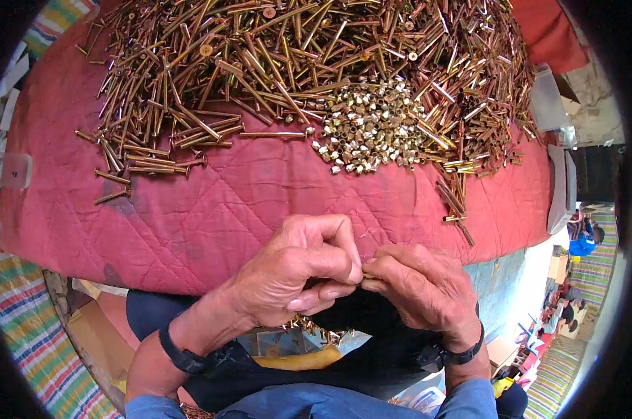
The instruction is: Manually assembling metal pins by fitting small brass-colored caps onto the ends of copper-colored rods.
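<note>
My left hand (298,269) and my right hand (420,283) meet just off the near edge of the red quilted cover. Both are closed, thumbs and forefingers pinched together tip to tip. A sliver of a small brass-coloured piece (366,275) shows between the fingertips; the fingers hide the rest, so its kind cannot be told. Beyond my hands lies a small heap of brass-coloured cone nuts (372,129). Long brass-coloured screws (169,126) with cross-slotted heads are piled to its left and behind. Thin metal sleeves (462,140) are heaped on its right.
The red quilted cover (190,237) bulges under the piles. Clear plastic boxes (550,98) stand at its right edge, and another clear container (14,171) is at the left. More metal pieces (316,329) lie below my hands, between my legs. Striped sheeting (36,342) covers the floor.
</note>
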`<state>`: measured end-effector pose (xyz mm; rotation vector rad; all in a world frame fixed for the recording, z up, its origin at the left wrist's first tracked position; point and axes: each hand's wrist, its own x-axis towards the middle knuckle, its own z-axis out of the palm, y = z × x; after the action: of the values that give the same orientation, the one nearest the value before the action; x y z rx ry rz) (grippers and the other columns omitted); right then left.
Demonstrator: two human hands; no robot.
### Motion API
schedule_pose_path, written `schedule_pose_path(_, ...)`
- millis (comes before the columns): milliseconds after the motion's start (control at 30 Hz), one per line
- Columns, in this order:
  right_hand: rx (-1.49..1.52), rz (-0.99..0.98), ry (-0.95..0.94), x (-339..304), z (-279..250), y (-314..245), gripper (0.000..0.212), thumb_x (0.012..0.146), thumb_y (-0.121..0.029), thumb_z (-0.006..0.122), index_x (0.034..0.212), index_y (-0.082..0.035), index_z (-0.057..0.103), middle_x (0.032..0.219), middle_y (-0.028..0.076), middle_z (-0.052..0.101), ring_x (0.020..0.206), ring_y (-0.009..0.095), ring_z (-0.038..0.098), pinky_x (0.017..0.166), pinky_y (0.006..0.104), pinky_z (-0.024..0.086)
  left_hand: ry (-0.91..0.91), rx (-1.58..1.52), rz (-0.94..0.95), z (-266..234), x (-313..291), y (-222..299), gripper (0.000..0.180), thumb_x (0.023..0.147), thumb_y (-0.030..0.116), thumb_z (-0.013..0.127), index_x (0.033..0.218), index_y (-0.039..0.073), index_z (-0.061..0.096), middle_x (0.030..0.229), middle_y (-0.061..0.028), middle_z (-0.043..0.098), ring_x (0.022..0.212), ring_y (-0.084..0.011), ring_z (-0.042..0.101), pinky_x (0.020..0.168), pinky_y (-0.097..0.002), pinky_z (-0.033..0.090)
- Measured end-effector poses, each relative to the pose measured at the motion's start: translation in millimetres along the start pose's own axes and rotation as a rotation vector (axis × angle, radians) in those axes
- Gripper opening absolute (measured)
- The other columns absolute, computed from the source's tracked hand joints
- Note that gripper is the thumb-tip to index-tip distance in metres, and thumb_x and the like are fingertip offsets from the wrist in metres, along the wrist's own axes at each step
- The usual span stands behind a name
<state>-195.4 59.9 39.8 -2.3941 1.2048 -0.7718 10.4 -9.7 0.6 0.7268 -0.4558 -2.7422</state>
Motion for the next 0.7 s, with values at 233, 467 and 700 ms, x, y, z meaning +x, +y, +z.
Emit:
schedule_pose_path(233, 0.115, 0.136, -0.071, -5.1, -0.5, 4.6, 0.010, 0.092, -0.011, 0.064, 0.087, -0.002, 0.065, 0.076, 0.008, 0.059, 0.057, 0.022, 0.058, 0.046, 0.0346, 0.043, -0.034, 0.062, 0.091, 4.1, 3.1, -6.7, 0.007, 0.086, -0.002, 0.062, 0.086, 0.001, 0.055, 0.057, -0.0052, 0.051, 0.037, -0.0043, 0.034, 0.033, -0.0223, 0.023)
schedule_pose_path(467, 0.360, 0.518, 0.108, -4.9, -3.3, -5.9, 0.039, 0.101, -0.036, 0.051, 0.085, -0.002, 0.064, 0.074, 0.008, 0.062, 0.058, 0.020, 0.059, 0.052, 0.0311, 0.044, -0.006, -0.034, 0.049, -1.3, 2.6, 1.0, 0.007, 0.088, 0.001, 0.060, 0.084, 0.001, 0.054, 0.060, -0.0060, 0.053, 0.036, -0.0037, 0.035, 0.033, -0.0215, 0.026)
schedule_pose_path(700, 0.224, 0.529, 0.014, -6.4, -1.1, 7.2, 0.020, 0.083, -0.011, 0.080, 0.097, -0.002, 0.068, 0.077, 0.012, 0.062, 0.065, 0.025, 0.063, 0.057, 0.0344, 0.049, 0.225, 0.142, 0.347, -5.3, 9.0, 0.2, 0.008, 0.090, 0.002, 0.057, 0.084, 0.003, 0.053, 0.059, -0.0065, 0.052, 0.033, -0.0043, 0.031, 0.032, -0.0209, 0.027)
